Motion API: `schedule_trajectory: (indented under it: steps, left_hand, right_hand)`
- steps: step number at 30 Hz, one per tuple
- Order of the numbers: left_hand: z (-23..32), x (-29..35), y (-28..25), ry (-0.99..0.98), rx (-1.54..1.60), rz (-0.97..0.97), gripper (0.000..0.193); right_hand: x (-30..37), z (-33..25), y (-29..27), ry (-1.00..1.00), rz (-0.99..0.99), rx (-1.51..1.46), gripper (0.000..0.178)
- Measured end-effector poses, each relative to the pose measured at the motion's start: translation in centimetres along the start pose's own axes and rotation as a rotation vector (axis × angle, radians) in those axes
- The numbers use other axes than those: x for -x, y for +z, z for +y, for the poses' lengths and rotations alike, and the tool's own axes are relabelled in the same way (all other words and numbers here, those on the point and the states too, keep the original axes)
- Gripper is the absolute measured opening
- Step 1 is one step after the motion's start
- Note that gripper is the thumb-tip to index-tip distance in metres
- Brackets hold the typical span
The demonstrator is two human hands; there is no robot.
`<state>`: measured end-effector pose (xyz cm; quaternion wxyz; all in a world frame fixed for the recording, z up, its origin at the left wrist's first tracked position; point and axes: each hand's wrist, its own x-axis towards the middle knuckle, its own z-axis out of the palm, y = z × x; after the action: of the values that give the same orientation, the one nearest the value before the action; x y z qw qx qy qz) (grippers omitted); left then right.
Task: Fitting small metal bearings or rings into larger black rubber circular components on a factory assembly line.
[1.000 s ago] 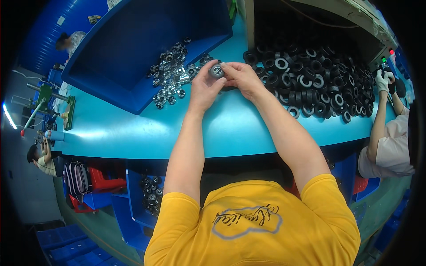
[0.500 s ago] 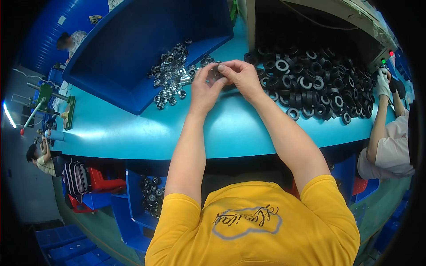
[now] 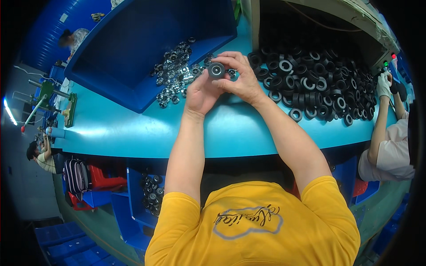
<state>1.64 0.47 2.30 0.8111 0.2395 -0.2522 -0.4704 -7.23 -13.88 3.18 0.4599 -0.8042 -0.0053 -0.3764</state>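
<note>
Between my two hands, above the turquoise table (image 3: 248, 128), is a small black wheel (image 3: 216, 70) with a shiny hub at its centre. My right hand (image 3: 242, 80) is closed round the wheel's right side, fingers over the top and thumb below. On the other side, my left hand (image 3: 203, 94) supports it from the left and beneath, its fingers partly hidden behind the wheel. Just left of the hands lies a heap of shiny chrome hubs (image 3: 177, 73). Right of them spreads a large pile of black tyres (image 3: 310, 84), some showing grey sides.
A big blue bin (image 3: 120, 57) lies tipped on the table, chrome hubs spilling at its mouth. Below the table edge, a blue crate (image 3: 137, 217) holds finished-looking wheels (image 3: 151, 195). A green hand press (image 3: 44, 95) stands far left. A gloved co-worker's hand (image 3: 383, 85) works at right.
The wheel has turned so its round face with the hub shows plainly between my hands. My left hand has opened out below it, and my right fingers have shifted round its side.
</note>
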Motion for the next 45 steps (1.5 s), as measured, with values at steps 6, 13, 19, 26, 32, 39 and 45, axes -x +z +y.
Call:
schedule_trajectory:
  steps: [6,13,19,26,32,39,45]
  left_hand:
    - [-0.1,-0.2,-0.1,-0.012,-0.05,0.058,0.043]
    - [-0.2,-0.4,-1.8,-0.026,0.022,0.006,0.044]
    - [-0.2,-0.5,-0.7,-0.031,0.002,0.034,0.044]
    - [0.7,0.7,0.0,0.191,-0.166,0.291,0.044]
    - [3.9,14.6,2.3,0.525,-0.589,0.508,0.046]
    - [6.2,42.1,-0.8,-0.261,-1.736,1.125,0.036]
    - [5.5,44.0,1.7,-0.33,-2.134,1.239,0.044]
  right_hand:
    - [-0.1,0.0,0.0,-0.015,0.04,0.029,0.048]
    - [-0.2,0.2,0.1,-0.005,0.045,0.015,0.048]
    - [0.0,0.2,0.0,0.022,0.037,-0.015,0.049]
    - [-0.4,-0.1,-0.1,0.079,-0.039,-0.227,0.038]
    - [0.4,0.6,0.2,-0.12,-0.01,0.054,0.019]
    - [0.1,0.2,-0.4,-0.208,0.153,0.51,0.014]
    - [-0.6,3.0,-5.4,0.121,0.062,1.067,0.02]
